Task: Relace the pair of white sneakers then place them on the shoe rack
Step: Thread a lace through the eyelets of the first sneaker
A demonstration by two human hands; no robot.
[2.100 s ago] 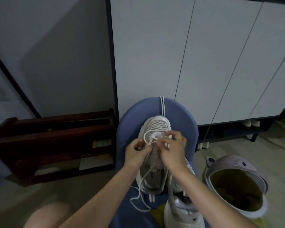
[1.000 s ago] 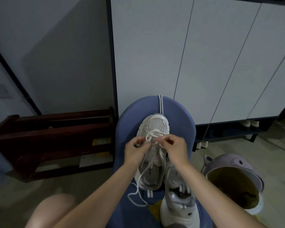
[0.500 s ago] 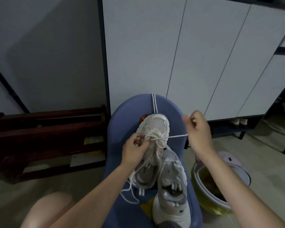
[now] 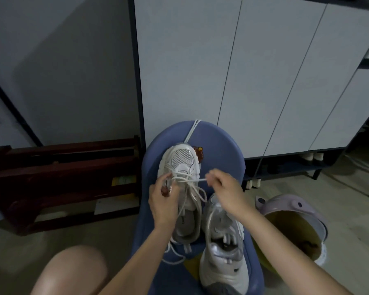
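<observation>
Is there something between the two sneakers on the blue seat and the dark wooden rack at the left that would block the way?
Nothing visible blocks it. The sneaker being laced and the second sneaker lie on the blue seat; the dark wooden rack stands just left of it, with only bare floor between. Whether it is the shoe rack, I cannot tell.

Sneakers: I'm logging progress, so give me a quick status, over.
Left hand pinches lace at far sneaker. Right hand pinches lace end, pulled taut. Second sneaker unlaced beside it on the blue seat. Nothing in the way.
</observation>
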